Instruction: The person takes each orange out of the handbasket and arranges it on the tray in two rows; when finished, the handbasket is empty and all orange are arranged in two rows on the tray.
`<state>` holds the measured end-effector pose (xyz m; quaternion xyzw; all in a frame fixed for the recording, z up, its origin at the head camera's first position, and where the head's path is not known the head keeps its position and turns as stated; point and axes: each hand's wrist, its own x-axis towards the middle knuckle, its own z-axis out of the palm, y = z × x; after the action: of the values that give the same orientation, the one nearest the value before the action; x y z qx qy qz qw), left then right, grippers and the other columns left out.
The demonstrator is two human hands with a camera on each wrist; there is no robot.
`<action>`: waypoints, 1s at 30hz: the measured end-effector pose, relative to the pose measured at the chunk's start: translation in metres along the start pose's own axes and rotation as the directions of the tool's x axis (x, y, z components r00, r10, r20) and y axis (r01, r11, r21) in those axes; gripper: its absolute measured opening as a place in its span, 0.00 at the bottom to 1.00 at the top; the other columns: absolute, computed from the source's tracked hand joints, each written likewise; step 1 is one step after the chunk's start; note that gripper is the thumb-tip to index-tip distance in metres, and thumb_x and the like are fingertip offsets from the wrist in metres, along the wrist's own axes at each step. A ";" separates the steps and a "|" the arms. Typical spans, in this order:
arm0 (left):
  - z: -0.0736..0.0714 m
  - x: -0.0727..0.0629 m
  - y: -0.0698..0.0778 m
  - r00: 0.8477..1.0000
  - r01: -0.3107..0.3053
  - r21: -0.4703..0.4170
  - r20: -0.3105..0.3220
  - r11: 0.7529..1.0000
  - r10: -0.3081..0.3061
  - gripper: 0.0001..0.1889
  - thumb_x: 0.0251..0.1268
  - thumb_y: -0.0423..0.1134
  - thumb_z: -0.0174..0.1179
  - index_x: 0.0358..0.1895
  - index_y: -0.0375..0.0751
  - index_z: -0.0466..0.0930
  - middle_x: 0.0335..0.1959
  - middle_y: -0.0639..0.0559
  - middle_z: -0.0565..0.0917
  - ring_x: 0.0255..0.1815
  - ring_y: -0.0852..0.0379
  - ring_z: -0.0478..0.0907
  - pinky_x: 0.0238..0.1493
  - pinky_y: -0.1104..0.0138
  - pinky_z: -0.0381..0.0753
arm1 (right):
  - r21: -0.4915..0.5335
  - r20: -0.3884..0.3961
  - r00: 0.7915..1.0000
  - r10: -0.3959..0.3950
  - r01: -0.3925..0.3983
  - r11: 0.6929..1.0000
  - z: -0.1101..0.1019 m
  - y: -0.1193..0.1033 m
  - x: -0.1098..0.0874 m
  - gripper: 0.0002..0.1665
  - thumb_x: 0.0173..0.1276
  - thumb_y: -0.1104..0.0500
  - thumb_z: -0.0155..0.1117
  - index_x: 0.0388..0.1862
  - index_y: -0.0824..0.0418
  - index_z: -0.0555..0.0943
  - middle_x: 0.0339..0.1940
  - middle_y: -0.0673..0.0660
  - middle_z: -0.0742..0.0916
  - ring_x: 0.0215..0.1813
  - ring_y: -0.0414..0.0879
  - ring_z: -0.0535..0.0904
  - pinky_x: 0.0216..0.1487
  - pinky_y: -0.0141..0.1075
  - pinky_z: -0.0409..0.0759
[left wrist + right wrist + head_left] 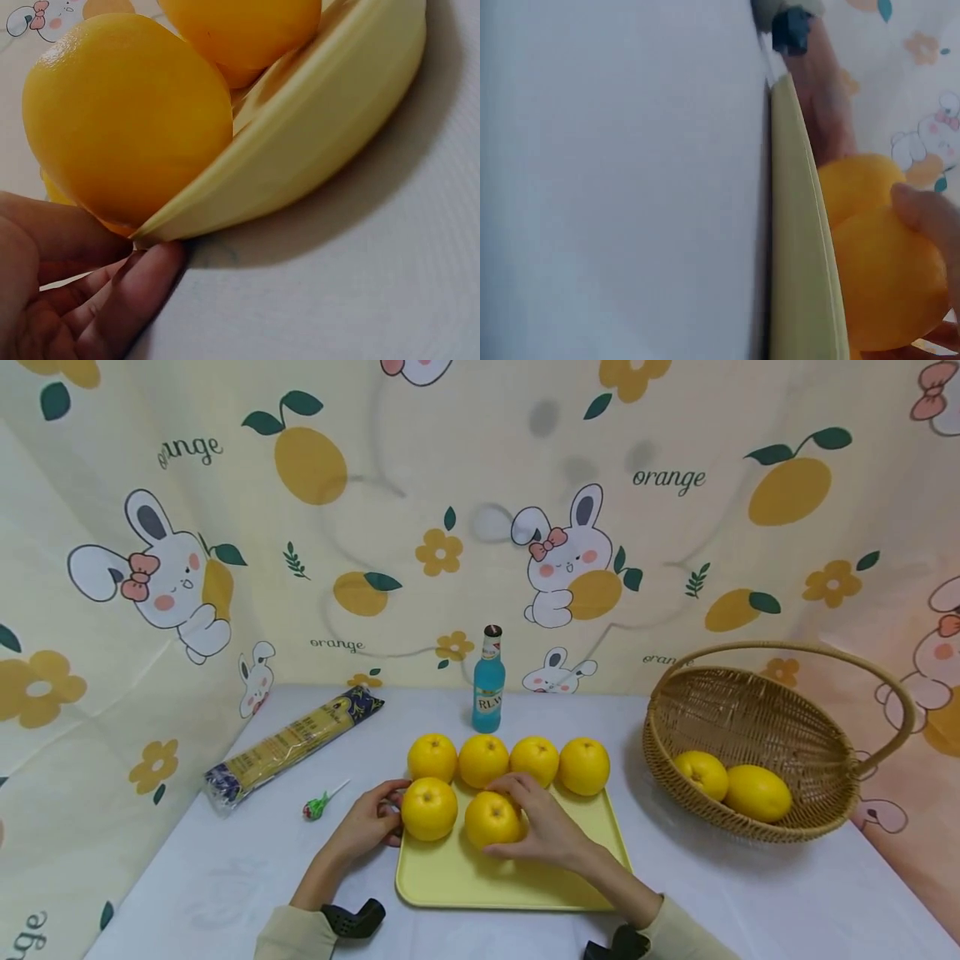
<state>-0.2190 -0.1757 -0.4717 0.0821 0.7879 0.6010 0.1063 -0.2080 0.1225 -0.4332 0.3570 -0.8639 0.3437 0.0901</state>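
My left hand (366,820) pinches the left rim of a pale yellow tray (502,889); in the left wrist view the thumb and fingertips (154,281) meet at the tray's edge. Right beside it, an orange (429,810) sits on the tray against that rim. My right hand (551,828) grips a second yellow orange (489,821) over the tray's middle, thumb at the near side and fingers at the far side. In the right wrist view the held orange (885,277) partly covers its neighbour. Behind them, several oranges (483,762) form a row along the tray's far edge.
A wicker basket (750,693) with a tall handle stands at the right, two yellow fruits (757,793) inside. Behind the tray is a blue bottle (488,689). Left of the tray lie a wrapped lollipop (315,807) and a long yellow packet (296,739).
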 end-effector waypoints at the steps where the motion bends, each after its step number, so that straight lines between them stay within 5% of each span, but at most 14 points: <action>1: 0.000 0.000 0.000 1.000 0.000 -0.003 0.002 1.000 0.000 0.29 0.54 0.23 0.50 0.63 0.35 0.65 0.42 0.41 0.71 0.27 0.54 0.73 0.24 0.64 0.83 | -0.008 0.000 1.000 -0.002 0.002 1.000 0.002 -0.001 0.000 0.42 0.45 0.34 0.71 0.57 0.47 0.70 0.54 0.42 0.73 0.53 0.37 0.69 0.54 0.39 0.76; 4: 0.000 0.000 0.002 1.000 -0.008 -0.014 0.010 1.000 0.008 0.29 0.55 0.23 0.50 0.64 0.34 0.64 0.43 0.41 0.71 0.27 0.55 0.73 0.24 0.64 0.83 | -0.023 0.000 1.000 -0.006 0.006 1.000 0.005 -0.003 0.000 0.42 0.46 0.35 0.72 0.58 0.47 0.70 0.54 0.43 0.72 0.54 0.37 0.69 0.57 0.42 0.75; 11: 0.001 -0.016 0.033 1.000 -0.011 -0.023 0.028 1.000 0.012 0.28 0.55 0.21 0.49 0.63 0.28 0.63 0.43 0.39 0.70 0.27 0.54 0.73 0.25 0.62 0.84 | -0.101 0.054 0.998 0.010 -0.005 0.995 0.002 -0.007 0.000 0.42 0.49 0.33 0.67 0.62 0.44 0.68 0.57 0.46 0.71 0.57 0.39 0.67 0.58 0.43 0.74; 22: 0.000 -0.001 0.002 1.000 -0.011 -0.006 0.015 1.000 0.011 0.29 0.55 0.23 0.50 0.64 0.33 0.63 0.43 0.41 0.71 0.25 0.57 0.73 0.23 0.65 0.83 | -0.154 0.215 0.976 -0.045 0.079 0.985 -0.017 -0.001 -0.003 0.53 0.48 0.51 0.75 0.71 0.46 0.58 0.65 0.51 0.64 0.65 0.43 0.62 0.65 0.43 0.68; 30: 0.001 -0.001 0.003 1.000 0.001 0.013 -0.009 1.000 -0.001 0.29 0.54 0.23 0.51 0.63 0.36 0.66 0.42 0.42 0.71 0.27 0.54 0.73 0.23 0.65 0.83 | -0.195 0.155 0.980 -0.124 0.154 0.969 -0.015 0.003 -0.002 0.50 0.48 0.50 0.76 0.69 0.53 0.62 0.63 0.51 0.68 0.63 0.43 0.66 0.64 0.41 0.69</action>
<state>-0.2179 -0.1746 -0.4691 0.0795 0.7922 0.5963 0.1024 -0.2098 0.1350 -0.4242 0.4291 -0.8718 0.2190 0.0889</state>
